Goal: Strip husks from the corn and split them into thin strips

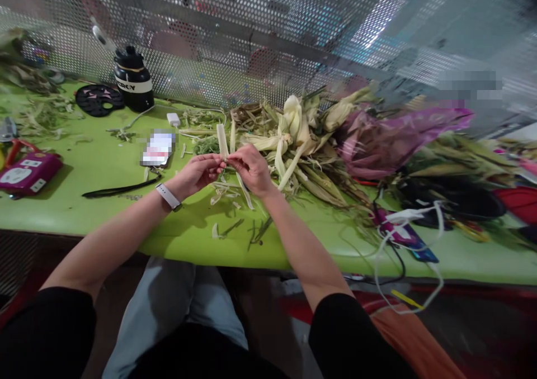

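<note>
Both my hands meet over the green table, pinching a pale strip of corn husk [222, 138] that stands up between them. My left hand [202, 171], with a white band at the wrist, grips its lower end from the left. From the right, my right hand [253, 169] has thumb and finger closed at the same spot, touching the left fingertips. Another narrow husk strip [245, 192] slants down beneath my right hand. Just beyond lies a large heap of corn husks [289, 138], partly dried. Small husk scraps [224, 193] are scattered under my hands.
A phone [158, 147] with a black strap and a white charger [173, 119] lie left of my hands. Behind stands a black bottle [134, 83]. A magenta box [31, 173] is far left. Rightward are a pink plastic bag [377, 138] and a white cable [440, 217] hanging over the edge.
</note>
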Demonstrator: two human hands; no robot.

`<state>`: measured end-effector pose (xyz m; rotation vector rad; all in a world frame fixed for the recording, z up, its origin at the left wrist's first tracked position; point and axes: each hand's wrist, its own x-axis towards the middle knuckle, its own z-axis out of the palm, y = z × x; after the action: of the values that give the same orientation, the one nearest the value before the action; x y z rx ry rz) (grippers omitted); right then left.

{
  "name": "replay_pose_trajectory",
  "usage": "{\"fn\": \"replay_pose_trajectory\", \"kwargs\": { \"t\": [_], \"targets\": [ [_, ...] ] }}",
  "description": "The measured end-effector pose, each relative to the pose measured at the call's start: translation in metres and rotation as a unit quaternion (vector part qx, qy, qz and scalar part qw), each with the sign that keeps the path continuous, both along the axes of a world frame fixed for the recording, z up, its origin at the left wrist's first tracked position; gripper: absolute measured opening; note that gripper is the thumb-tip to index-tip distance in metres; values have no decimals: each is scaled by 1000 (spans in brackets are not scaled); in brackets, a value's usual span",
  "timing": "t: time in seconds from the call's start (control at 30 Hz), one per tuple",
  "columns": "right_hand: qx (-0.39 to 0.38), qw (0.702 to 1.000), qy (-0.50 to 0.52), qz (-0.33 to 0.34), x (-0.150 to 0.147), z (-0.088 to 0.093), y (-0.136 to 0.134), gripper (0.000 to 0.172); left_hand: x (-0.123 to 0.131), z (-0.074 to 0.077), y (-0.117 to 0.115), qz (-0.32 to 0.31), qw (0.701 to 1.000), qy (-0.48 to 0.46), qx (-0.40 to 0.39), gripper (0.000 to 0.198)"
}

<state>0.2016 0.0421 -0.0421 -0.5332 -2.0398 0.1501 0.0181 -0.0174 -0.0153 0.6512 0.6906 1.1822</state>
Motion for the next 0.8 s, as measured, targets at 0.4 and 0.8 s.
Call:
{"fn": "replay_pose_trajectory", "kwargs": {
  "t": [0.4, 0.8],
  "targets": [
    [-55, 996, 20, -71, -14, -3, -12, 26, 5, -26, 5, 39, 994, 46, 89, 4],
    [-221, 970, 106, 1, -18, 0, -12, 33, 7, -24, 3, 124, 927, 247, 255, 27]
  ]
}}
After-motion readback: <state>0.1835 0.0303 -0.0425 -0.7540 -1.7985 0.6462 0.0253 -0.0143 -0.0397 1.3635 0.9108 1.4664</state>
